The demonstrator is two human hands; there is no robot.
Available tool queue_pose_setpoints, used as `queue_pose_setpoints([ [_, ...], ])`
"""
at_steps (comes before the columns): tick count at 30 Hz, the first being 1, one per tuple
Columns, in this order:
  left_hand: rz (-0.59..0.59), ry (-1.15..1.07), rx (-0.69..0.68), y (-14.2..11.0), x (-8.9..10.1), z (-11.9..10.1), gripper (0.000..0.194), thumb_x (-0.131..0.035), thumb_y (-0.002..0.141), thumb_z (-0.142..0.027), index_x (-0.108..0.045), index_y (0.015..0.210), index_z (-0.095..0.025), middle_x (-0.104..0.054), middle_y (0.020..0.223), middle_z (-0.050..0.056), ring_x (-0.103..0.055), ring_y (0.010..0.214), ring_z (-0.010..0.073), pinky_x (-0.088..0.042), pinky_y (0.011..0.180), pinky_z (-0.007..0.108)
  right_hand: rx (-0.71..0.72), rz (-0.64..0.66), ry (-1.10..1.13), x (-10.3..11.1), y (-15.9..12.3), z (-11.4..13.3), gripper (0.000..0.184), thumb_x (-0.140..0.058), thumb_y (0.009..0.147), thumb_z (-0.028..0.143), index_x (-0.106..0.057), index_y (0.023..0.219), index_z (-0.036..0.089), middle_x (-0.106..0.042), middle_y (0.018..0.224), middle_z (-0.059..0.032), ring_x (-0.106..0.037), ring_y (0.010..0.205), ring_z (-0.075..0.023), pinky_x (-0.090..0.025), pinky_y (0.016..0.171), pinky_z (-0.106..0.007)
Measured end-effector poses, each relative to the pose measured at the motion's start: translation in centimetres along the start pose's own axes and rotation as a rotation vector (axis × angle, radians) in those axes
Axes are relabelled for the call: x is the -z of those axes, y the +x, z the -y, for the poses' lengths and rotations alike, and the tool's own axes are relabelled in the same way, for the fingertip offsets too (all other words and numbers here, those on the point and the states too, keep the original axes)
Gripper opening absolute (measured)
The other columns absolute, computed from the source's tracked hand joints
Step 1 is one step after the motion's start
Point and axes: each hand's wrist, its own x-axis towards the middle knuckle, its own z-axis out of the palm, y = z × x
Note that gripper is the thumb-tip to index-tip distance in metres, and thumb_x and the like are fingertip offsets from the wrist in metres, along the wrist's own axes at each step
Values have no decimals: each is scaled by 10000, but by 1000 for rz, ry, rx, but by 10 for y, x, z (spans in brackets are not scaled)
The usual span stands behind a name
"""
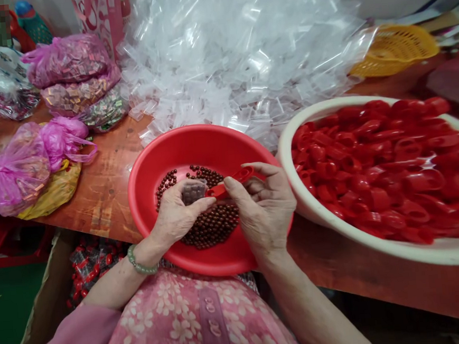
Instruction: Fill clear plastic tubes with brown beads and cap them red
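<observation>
left hand [173,213]: thumb and fingers closed on small clear plastic pouch of dark beads [194,192]. right hand [266,206]: pinching slim red plastic piece [217,191]; long axis slants down-left from right fingertips, end at left thumb tip.

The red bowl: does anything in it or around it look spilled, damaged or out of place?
Nothing stands out as damaged. The loose beads lie inside the bowl, and I see none spilled around it. Only the clear bags look untidy: they spread in a heap behind the bowl, with no container visible.
</observation>
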Motion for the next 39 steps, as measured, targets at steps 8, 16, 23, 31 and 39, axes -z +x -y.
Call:
queue_pose_setpoints([
  [8,20,-84,-33,-1,1,4,320,-821,653,-275,-636,878,-143,-642,769,-18,-596,702,97,-521,753,270,822,86,-559,20,9,-16,377,-698,840,173,-614,1204,228,-741,984,-42,-708,714,-137,-601,660,-245],
  [16,67,-16,-26,-1,7,4,359,-852,616,-263,-698,912,-132,-724,882,36,-656,822,142,-509,885,308,926,479,-720,34,7,-2,452,-529,947,110,-504,1393,181,-723,1069,-98,-713,917,-161,-617,800,-253],
  [23,55,38,29,-6,9,6,292,-770,659,-161,-696,939,-127,-697,824,7,-622,742,110,-496,789,263,930,572,-915,40,4,1,382,-500,973,177,-521,1354,159,-708,1041,-114,-714,860,-185,-616,691,-266],
  [31,179,-64,84,-9,8,0,188,-752,715,-164,-635,856,-124,-678,819,13,-648,744,99,-522,791,260,453,559,-469,48,18,4,292,-555,955,273,-569,1244,229,-731,1027,-61,-731,863,-169,-620,751,-298],
  [39,372,-120,141,-9,5,4,221,-801,687,-175,-637,828,-127,-662,767,-7,-618,751,95,-490,808,255,294,560,-168,21,19,17,153,-655,893,289,-648,1039,245,-724,944,-15,-716,837,-137,-586,757,-257],
])
